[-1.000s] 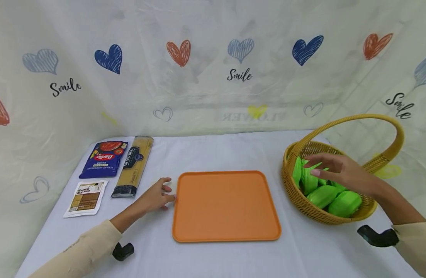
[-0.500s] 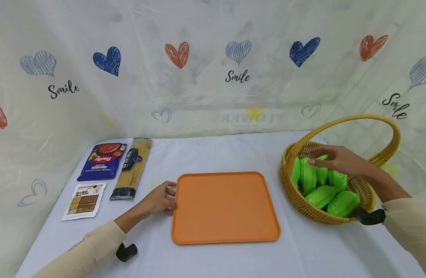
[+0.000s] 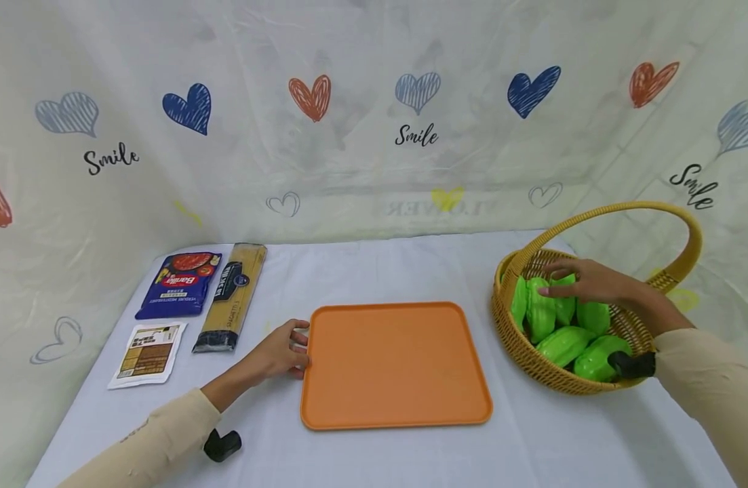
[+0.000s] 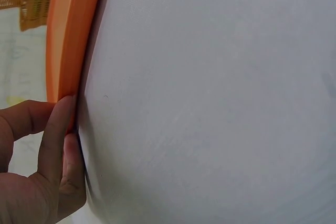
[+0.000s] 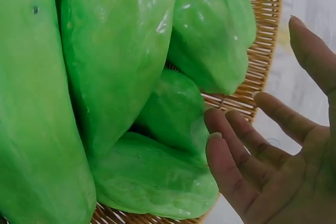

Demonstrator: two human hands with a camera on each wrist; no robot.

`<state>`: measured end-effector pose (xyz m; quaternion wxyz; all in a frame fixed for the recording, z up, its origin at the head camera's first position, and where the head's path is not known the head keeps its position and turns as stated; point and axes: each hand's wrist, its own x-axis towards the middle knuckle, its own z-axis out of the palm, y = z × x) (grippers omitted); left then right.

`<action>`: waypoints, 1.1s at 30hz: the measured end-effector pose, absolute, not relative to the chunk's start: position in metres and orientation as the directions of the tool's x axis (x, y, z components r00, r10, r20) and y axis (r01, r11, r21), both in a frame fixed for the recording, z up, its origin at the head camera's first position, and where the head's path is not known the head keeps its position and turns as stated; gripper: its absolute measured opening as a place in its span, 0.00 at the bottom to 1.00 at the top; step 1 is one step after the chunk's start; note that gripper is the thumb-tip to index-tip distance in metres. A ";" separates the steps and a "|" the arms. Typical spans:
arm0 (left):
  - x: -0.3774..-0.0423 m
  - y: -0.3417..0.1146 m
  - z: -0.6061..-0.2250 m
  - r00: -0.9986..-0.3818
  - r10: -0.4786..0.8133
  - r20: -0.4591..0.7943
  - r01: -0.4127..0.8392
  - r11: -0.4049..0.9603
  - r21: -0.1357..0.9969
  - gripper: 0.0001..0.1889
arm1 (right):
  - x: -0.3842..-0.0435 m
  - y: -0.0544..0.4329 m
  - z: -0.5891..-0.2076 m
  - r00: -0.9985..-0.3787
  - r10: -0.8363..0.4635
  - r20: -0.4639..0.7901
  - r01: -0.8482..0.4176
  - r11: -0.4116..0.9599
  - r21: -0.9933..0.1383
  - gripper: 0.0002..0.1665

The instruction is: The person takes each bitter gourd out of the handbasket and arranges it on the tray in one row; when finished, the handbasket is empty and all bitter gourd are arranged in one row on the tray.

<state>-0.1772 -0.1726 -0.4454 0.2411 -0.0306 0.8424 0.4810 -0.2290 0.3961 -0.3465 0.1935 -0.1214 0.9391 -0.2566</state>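
An orange tray (image 3: 398, 366) lies flat on the white cloth. My left hand (image 3: 281, 349) is at its left edge; in the left wrist view the fingers (image 4: 55, 135) pinch the tray's rim (image 4: 76, 35). To the right stands a wicker basket (image 3: 513, 346) with a tall arched handle, holding several glossy green ridged fruits (image 3: 540, 313) that look like star fruit. Over the basket, my right hand (image 3: 596, 281) reaches in from the right. Its fingers (image 5: 231, 174) are spread and loosely bent in the right wrist view, beside the fruits (image 5: 113, 66), with nothing in the grasp.
At the back left lie a blue Barilla pouch (image 3: 181, 286), a long spaghetti pack (image 3: 233, 298) and a white-and-brown sachet (image 3: 146, 354). The basket handle (image 3: 694, 244) arches up near my right forearm. A heart-printed curtain (image 3: 361, 156) hangs behind the table.
My left hand has moved right a little and reached the tray's edge. My right hand has shifted slightly left and lower over the basket. The tray and packets stay put.
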 end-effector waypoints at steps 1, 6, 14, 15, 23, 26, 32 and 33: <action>-0.177 -0.173 -0.446 -0.882 0.181 -0.435 -0.282 0.536 0.796 0.40 | -0.230 0.397 -0.347 -0.894 -0.324 -0.311 -0.121 0.840 -0.528 0.43; -0.178 -0.173 -0.445 -0.881 0.186 -0.435 -0.282 0.532 0.798 0.39 | -0.235 0.397 -0.348 -0.884 -0.313 -0.346 -0.096 0.848 -0.521 0.45; -0.177 -0.173 -0.447 -0.885 0.187 -0.426 -0.280 0.516 0.809 0.40 | -0.244 0.393 -0.347 -0.855 -0.338 -0.393 -0.107 0.857 -0.504 0.45; -0.177 -0.173 -0.447 -0.885 0.188 -0.426 -0.280 0.515 0.810 0.40 | -0.245 0.392 -0.347 -0.851 -0.343 -0.398 -0.108 0.855 -0.507 0.44; -0.177 -0.173 -0.446 -0.887 0.190 -0.421 -0.279 0.508 0.815 0.39 | -0.250 0.390 -0.354 -0.844 -0.357 -0.400 -0.124 0.856 -0.503 0.44; -0.177 -0.173 -0.447 -0.889 0.185 -0.419 -0.278 0.508 0.815 0.39 | -0.250 0.390 -0.356 -0.845 -0.358 -0.397 -0.135 0.861 -0.490 0.44; -0.176 -0.173 -0.446 -0.889 0.185 -0.418 -0.278 0.508 0.815 0.39 | -0.248 0.387 -0.356 -0.854 -0.357 -0.380 -0.144 0.862 -0.485 0.44; -0.176 -0.173 -0.446 -0.889 0.185 -0.420 -0.279 0.508 0.815 0.39 | -0.247 0.386 -0.356 -0.857 -0.358 -0.371 -0.150 0.862 -0.484 0.43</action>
